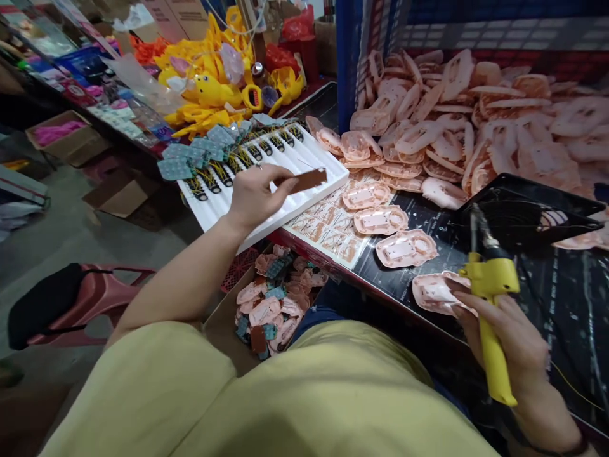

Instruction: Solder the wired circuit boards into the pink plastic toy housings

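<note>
My left hand [261, 195] is pinched on a small brown circuit board [309, 181], held above a white foam tray [290, 209]. Along the tray's far side lie several green circuit boards [193, 155] with yellow wires and small round black parts [221, 174]. My right hand [511, 336] is wrapped round a yellow soldering gun [493, 285], its metal tip pointing up and away. Fingers of that hand also touch a pink plastic shell [431, 293] near the table's front edge. More pink shells [406, 247] lie in a row beyond it.
A blue crate [349, 70] spills a large heap of pink shells [438, 120]. A black fan-like frame [518, 206] stands right of them. Yellow plastic parts [214, 89] pile up behind the tray. Below the table edge, a carton [223, 336] holds shells and boards. A red stool [102, 295] stands left.
</note>
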Tool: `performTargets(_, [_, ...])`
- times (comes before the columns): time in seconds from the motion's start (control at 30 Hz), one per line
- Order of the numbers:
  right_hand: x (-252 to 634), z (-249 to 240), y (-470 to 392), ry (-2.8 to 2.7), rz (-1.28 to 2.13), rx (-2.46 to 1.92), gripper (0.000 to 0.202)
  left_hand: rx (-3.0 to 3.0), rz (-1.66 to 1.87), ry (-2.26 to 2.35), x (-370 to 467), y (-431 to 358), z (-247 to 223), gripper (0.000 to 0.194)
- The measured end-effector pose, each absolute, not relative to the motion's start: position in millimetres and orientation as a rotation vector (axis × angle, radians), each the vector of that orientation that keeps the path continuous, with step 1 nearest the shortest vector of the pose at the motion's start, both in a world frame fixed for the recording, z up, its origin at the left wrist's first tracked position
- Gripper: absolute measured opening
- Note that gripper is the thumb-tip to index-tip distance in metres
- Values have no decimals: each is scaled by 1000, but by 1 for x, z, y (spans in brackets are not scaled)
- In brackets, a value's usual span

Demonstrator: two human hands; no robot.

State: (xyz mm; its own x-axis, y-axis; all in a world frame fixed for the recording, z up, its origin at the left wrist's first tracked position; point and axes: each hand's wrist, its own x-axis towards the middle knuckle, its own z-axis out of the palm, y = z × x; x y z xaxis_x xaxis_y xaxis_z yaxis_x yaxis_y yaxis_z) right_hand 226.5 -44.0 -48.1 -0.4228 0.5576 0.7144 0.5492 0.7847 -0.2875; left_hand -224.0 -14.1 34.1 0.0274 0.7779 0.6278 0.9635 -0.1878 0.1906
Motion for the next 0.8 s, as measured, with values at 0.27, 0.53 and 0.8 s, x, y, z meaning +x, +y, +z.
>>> performTargets(0.27, [178, -31, -50, -1930, 390, -743, 62, -2422, -1339, -806, -107, -46, 5, 17])
performTargets(0.53, [178, -31, -63, -1785, 372, -745, 49, -2523, -1734, -799, -57, -52, -49, 12])
performTargets(0.8, [215, -36, -59, -2141, 26, -580, 56, -3032, -1546, -1214, -56, -54, -28, 44])
